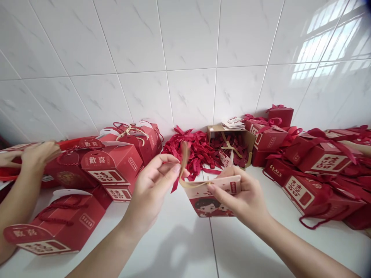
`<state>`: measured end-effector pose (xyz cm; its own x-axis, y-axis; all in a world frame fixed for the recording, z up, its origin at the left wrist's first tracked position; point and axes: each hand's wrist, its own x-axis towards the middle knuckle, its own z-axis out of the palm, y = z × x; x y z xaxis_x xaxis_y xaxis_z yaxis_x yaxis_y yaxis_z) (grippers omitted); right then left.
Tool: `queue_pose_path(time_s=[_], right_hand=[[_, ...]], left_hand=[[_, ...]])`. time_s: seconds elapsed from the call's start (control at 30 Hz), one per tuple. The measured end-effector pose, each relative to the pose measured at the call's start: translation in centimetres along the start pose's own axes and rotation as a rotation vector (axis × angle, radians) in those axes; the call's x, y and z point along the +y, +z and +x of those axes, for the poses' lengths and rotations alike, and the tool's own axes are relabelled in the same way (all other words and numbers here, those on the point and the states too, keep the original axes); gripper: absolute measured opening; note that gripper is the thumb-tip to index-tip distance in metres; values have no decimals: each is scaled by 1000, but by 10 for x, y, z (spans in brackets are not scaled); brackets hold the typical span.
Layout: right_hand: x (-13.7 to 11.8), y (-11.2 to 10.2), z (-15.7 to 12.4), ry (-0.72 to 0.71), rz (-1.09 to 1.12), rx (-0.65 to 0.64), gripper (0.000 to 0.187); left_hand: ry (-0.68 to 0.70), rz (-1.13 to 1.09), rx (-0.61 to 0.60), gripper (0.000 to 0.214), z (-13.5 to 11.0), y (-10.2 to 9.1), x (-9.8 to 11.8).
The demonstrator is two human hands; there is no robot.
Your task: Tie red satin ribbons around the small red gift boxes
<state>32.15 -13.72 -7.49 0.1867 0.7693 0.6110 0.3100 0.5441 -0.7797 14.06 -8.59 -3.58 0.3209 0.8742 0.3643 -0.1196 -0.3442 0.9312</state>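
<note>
A small red-and-cream gift box [207, 206] printed with cartoon faces is in front of me. My right hand [243, 193] grips it at its right side, with the thumb over the top edge. A gold ribbon [185, 166] runs from near that thumb to my left hand, its free end curling upward and blurred. Thumb and fingers of my left hand [153, 185] are pinched on the ribbon. A short dark-red ribbon end [175, 185] hangs just beside the left fingertips; I cannot tell whether it is held.
Behind the box lies a heap of red ribbons [191, 148]. An open cardboard box [213, 135] holds more ribbons, with cards [233, 122] on top. Red gift boxes [107, 164] fill the left, more [326, 158] the right. Another person's hand [40, 154] is at left.
</note>
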Motion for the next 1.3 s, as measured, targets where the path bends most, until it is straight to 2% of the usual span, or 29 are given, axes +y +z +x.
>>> queue_pose_path(time_s=[0.07, 0.13, 0.23, 0.33, 0.5, 0.63, 0.93, 1.17, 1.3], right_hand=[[1, 0, -2, -214, -126, -11, 15], [2, 0, -2, -404, -244, 6, 12], [3, 0, -2, -527, -337, 19, 11], [2, 0, -1, -554, -377, 30, 11], [1, -1, -1, -569, -404, 43, 12], [0, -2, -1, -566, -399, 36, 13], [-2, -2, -1, -540, -329, 3, 12], [-3, -2, -1, -543, -319, -19, 13], [-4, -1, 0, -542, -309, -16, 14]], left_hand=[[-36, 32, -24, 22, 1, -2, 1], [-42, 108, -90, 18, 1, -4, 2], [-9, 222, -200, 17, 0, -4, 3], [51, 349, -243, 15, -4, 0, 6], [172, 523, -191, 12, -7, 5, 7], [221, 577, -198, 13, -7, 5, 4], [261, 500, -204, 10, -8, 5, 2], [148, 430, -254, 12, -8, 5, 2], [144, 390, -288, 15, -9, 5, 3]])
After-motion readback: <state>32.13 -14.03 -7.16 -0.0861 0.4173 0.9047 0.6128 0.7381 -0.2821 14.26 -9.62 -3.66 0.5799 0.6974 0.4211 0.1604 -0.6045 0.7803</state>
